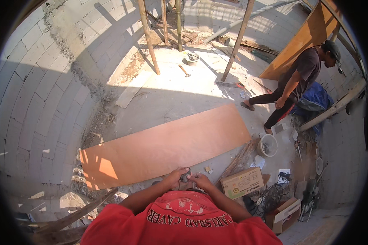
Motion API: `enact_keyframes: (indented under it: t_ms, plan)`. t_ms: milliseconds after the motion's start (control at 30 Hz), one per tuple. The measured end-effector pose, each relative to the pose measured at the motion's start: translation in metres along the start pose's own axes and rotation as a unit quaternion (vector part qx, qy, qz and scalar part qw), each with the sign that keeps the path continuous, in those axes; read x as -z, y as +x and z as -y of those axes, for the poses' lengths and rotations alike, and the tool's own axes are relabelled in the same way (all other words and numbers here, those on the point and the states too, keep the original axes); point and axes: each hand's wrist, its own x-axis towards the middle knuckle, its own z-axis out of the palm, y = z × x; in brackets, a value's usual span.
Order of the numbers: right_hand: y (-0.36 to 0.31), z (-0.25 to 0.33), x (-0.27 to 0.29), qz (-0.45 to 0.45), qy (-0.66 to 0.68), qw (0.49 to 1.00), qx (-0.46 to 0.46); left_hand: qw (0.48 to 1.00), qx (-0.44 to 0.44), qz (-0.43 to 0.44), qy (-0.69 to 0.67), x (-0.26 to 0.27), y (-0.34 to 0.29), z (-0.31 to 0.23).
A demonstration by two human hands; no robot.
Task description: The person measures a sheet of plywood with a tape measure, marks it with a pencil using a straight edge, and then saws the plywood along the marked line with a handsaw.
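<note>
Close in front of my body, my left hand (176, 177) is closed round a small dark, rounded object (185, 176), too small to name. My right hand (200, 180) meets it from the other side, its fingers pressed together at the object's edge. Part of the object is covered by my fingers. Just beyond both hands a long reddish-brown plywood sheet (163, 147) lies flat on the concrete floor, slanting up to the right. Neither hand touches the sheet.
At right a person (302, 77) strides near a leaning wood panel (302, 45). A white bucket (268, 145), a cardboard box (243, 182) and tangled cables (270, 204) lie right of me. A hammer (184, 70), a handsaw (230, 85) and wooden props (149, 38) stand or lie farther off.
</note>
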Motion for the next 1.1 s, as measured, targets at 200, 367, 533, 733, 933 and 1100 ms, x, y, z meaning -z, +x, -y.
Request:
enact_keyframes:
  t_ms: [200,367,533,733,933,1100]
  plan:
    - [0.053,0.028,-0.066,0.042,-0.235,0.966,0.096,0.997,-0.058,-0.052,0.008,0.084,-0.046,-0.002]
    - [0.084,0.058,-0.145,0.16,-0.203,0.96,0.111,0.98,-0.07,-0.153,0.11,0.16,-0.09,0.002]
    - [0.095,0.101,-0.258,0.173,-0.155,0.964,0.127,0.995,-0.014,-0.067,0.072,0.27,-0.152,-0.026]
    - [0.113,0.134,-0.411,0.222,-0.17,0.945,0.168,0.963,-0.018,0.02,-0.268,0.402,-0.22,-0.03]
    - [0.164,0.159,-0.556,0.102,-0.19,0.959,0.183,0.99,-0.124,-0.066,-0.029,0.547,-0.243,-0.092]
    - [0.208,0.144,-0.598,0.118,-0.152,0.977,0.088,0.966,-0.055,0.016,0.252,0.613,-0.263,-0.122]
